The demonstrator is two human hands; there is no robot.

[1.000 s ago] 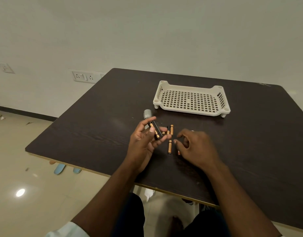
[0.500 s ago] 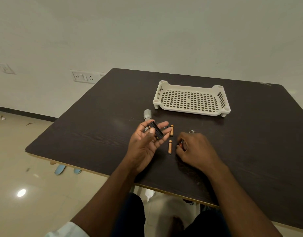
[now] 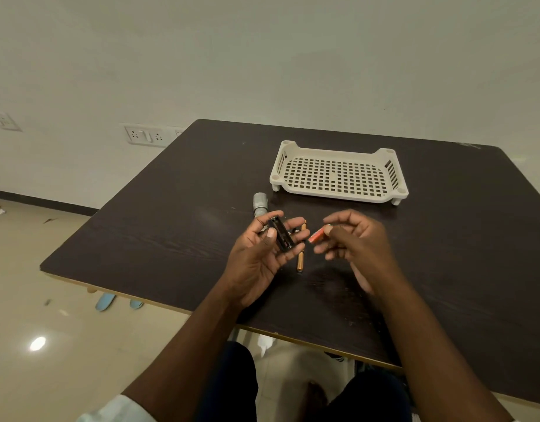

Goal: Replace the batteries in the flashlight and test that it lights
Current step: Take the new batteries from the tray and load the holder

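My left hand (image 3: 264, 254) cradles the black battery holder (image 3: 281, 233), slots facing up. Just right of it, my right hand (image 3: 351, 242) pinches an orange-red battery (image 3: 317, 235). Between the hands a copper battery (image 3: 300, 261) lies on the counter (image 3: 171, 239). Beyond my left fingers, the grey flashlight (image 3: 259, 203); farther, a cream tray (image 3: 338, 175).

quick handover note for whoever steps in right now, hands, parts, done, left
Left hand: holds the black battery holder, visible slot empty.
Right hand: pinches a red battery beside the holder.
On the table: grey flashlight body, two copper batteries between the hands; white tray empty.
Done: holder out.
Left: load batteries, reassemble, test light.
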